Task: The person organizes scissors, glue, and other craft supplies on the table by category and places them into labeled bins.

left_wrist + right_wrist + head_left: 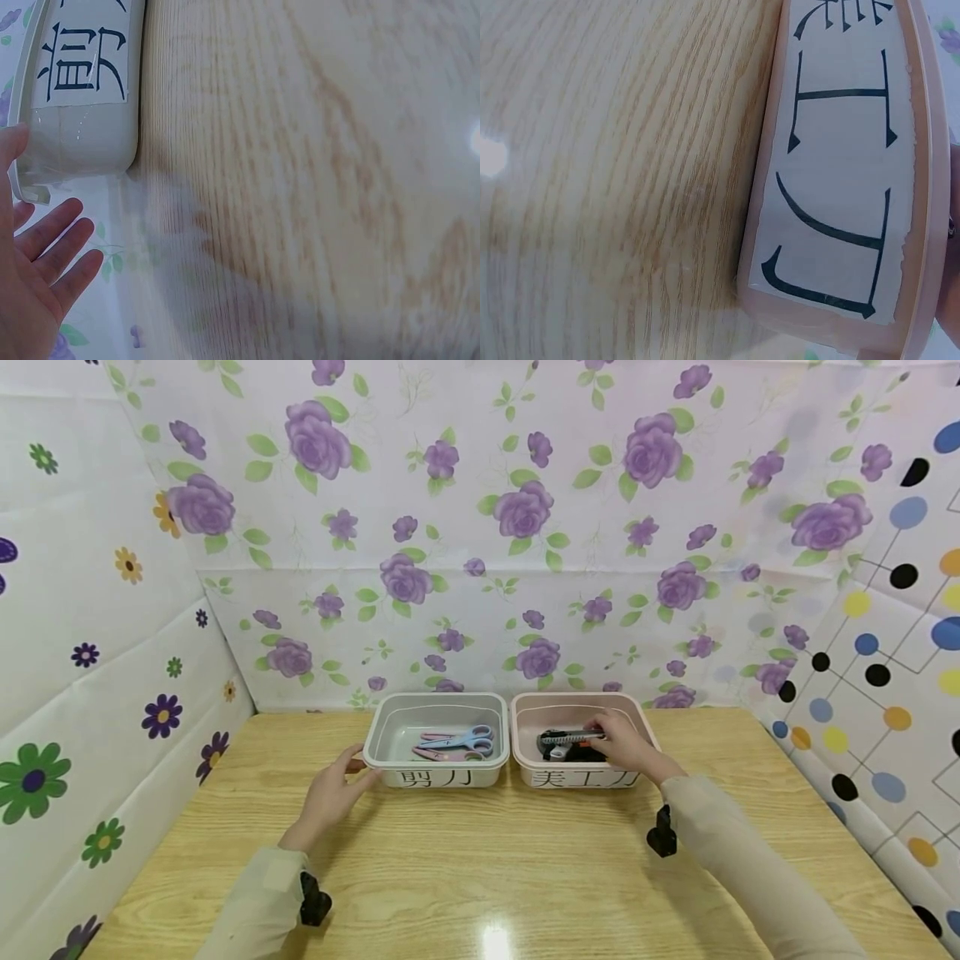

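My left hand [330,797] is at the left front corner of a grey bin [382,718]. In the left wrist view the thumb is at the rim and the other fingers are fairly straight, spread beside the bin's end. Scissors with blue handles [480,740] and pink scissors [442,755] lie inside that bin. My right hand [626,746] reaches over the front rim of a pink bin [525,714], pinching the right end of a grey-and-black utility knife [562,738]. Other dark cutters lie below it, partly hidden. The right wrist view mostly hides this hand behind the bin.
Both bins stand side by side at the back of a wood-grain table [480,852], close to a flowered cloth wall [450,527]. White front labels with black characters mark the grey bin [82,64] and the pink bin [840,165]. Patterned cloth also hangs on both sides.
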`<control>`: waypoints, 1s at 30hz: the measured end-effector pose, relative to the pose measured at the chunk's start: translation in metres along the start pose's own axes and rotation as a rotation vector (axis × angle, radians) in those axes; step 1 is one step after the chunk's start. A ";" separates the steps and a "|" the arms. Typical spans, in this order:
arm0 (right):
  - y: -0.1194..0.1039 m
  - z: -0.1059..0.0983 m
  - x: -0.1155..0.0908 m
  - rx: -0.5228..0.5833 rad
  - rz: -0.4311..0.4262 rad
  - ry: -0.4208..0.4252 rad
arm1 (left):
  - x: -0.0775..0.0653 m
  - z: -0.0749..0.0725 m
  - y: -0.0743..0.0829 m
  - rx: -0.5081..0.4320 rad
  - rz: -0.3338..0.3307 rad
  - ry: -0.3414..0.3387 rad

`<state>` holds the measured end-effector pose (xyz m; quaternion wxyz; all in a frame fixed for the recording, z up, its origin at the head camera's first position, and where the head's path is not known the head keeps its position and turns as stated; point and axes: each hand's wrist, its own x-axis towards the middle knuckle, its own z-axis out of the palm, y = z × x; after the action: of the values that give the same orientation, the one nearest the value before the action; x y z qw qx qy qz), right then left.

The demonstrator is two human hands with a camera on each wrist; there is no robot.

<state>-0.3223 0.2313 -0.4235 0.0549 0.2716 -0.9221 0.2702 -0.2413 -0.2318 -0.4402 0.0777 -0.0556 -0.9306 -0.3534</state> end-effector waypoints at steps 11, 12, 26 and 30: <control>0.001 -0.001 0.003 -0.042 -0.029 -0.001 | 0.000 0.002 -0.004 0.007 0.006 0.002; 0.001 -0.001 0.003 -0.045 -0.026 -0.002 | 0.000 0.002 -0.005 0.007 0.008 0.002; 0.001 -0.003 0.004 -0.115 -0.037 0.022 | 0.001 0.001 -0.005 0.008 0.013 0.009; 0.000 -0.004 0.003 -0.109 -0.023 0.021 | 0.001 0.001 -0.004 0.012 0.014 0.011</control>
<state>-0.3251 0.2324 -0.4193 0.0823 0.2759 -0.9316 0.2217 -0.2434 -0.2342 -0.4438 0.0855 -0.0598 -0.9318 -0.3477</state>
